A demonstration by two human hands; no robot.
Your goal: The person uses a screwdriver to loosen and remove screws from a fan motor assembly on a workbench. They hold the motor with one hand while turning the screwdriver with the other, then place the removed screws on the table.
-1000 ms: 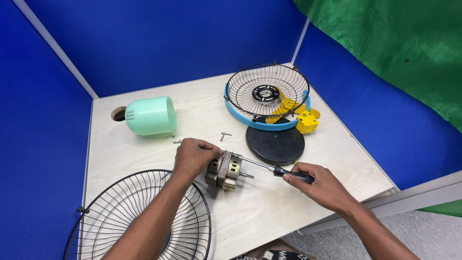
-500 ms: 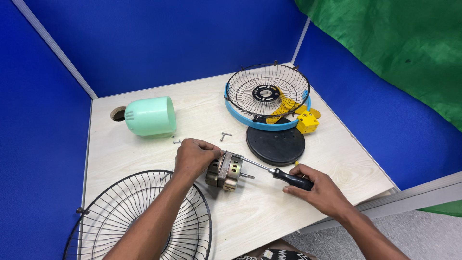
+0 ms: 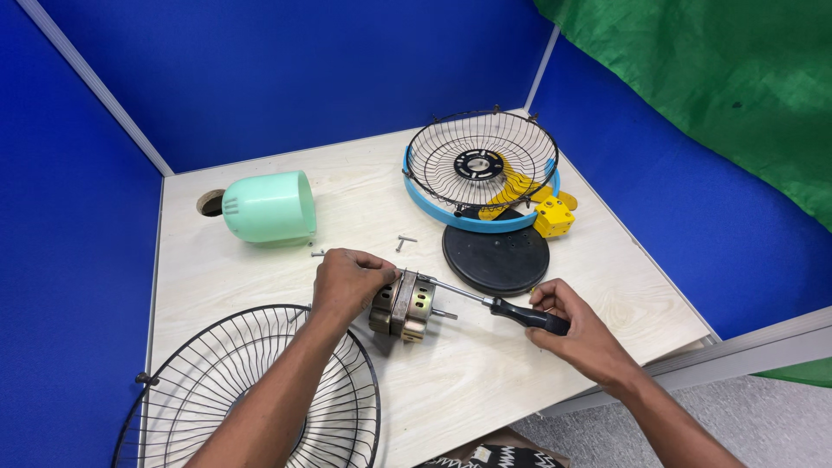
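Two bare forearms enter frame from below, no sleeves visible up to pic's lower edge. Left hand [image 3: 347, 282] & right hand [image 3: 576, 329] both ungloved; no rings, watch or wristbands seen on either. Fingers [image 3: 548, 296] bare, nails short & unpainted. No other clothing on arms in view.
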